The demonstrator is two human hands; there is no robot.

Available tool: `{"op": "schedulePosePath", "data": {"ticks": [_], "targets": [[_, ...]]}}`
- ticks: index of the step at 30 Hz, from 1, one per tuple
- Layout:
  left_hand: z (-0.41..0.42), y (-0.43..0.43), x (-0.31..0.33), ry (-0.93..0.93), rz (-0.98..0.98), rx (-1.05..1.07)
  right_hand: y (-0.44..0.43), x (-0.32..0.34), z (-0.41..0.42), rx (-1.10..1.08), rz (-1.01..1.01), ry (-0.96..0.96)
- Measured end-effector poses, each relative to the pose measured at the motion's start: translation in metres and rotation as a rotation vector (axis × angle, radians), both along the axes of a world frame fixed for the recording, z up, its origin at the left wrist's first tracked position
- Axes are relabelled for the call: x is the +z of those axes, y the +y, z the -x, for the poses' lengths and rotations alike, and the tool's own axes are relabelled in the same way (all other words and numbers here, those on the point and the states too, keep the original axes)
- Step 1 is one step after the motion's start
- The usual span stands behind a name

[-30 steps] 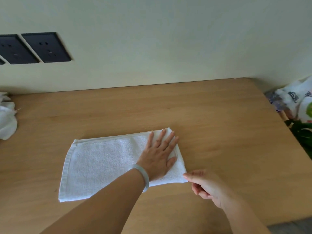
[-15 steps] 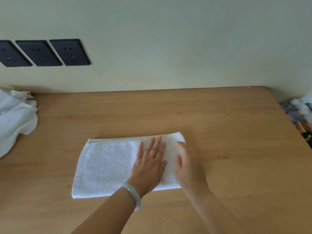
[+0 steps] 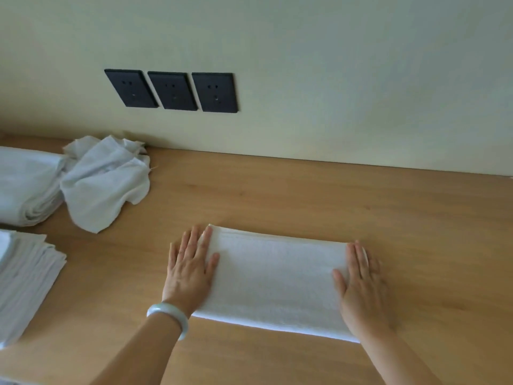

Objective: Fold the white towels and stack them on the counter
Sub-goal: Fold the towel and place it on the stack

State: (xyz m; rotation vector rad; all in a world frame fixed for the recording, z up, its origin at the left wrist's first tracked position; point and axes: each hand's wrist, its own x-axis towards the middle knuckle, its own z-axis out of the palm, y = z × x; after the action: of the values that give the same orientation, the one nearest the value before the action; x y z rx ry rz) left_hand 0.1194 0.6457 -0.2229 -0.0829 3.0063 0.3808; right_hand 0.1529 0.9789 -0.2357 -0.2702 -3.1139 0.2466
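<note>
Pins the folded towel point(image 3: 274, 279) on the counter point(image 3: 305, 195) with flat palms, left hand point(image 3: 191, 269) at its nine o'clock end, right hand point(image 3: 361, 284) at three, fingers straight and close together; risks dragging layers askew if sliding outward unevenly.

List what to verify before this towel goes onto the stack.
1. Folded towel lies flat as a neat rectangle: ok.
2. Left hand flat at its left end: ok.
3. Right hand flat at its right end: ok.
4. Counter bare between the towel and the stack of folded towels: ok.
5. Stack edges aligned: not ok, the layers fan out.
6. All towels folded: not ok, a crumpled towel lies by the wall.
</note>
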Motion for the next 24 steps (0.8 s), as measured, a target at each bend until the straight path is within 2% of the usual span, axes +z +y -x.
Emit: {"op": "schedulePosePath", "data": {"ticks": [2,4,7,9,12,16,18,20,22,24], "targets": [[0.0,0.003,0.005,0.03,-0.013,0.03,-0.005,0.007,0.002,-0.035,-0.05,0.033],[0.002,0.019,0.013,0.121,0.029,-0.047,-0.026,0.018,0.011,0.016,-0.053,0.103],[0.006,0.048,0.01,0.191,0.04,-0.338,-0.069,0.024,0.019,0.358,-0.007,0.114],[0.012,0.045,0.003,0.115,0.062,-0.42,-0.069,0.013,0.023,0.456,0.002,0.065],[0.021,0.006,-0.002,0.052,0.108,-0.329,-0.028,0.0,0.028,0.29,-0.034,0.045],[0.032,-0.035,0.01,0.006,0.027,0.02,0.003,0.005,0.035,0.079,-0.031,0.05],[0.038,-0.034,0.022,0.133,-0.097,0.049,-0.014,0.014,0.044,0.088,-0.029,0.153],[0.046,-0.027,0.033,0.224,-0.171,-0.124,-0.044,0.025,0.054,0.239,0.018,0.287],[0.054,-0.019,0.042,0.155,-0.161,-0.337,-0.074,0.033,0.062,0.428,0.077,0.341],[0.064,-0.014,0.046,0.036,-0.098,-0.446,-0.09,0.034,0.07,0.483,0.13,0.259]]}}
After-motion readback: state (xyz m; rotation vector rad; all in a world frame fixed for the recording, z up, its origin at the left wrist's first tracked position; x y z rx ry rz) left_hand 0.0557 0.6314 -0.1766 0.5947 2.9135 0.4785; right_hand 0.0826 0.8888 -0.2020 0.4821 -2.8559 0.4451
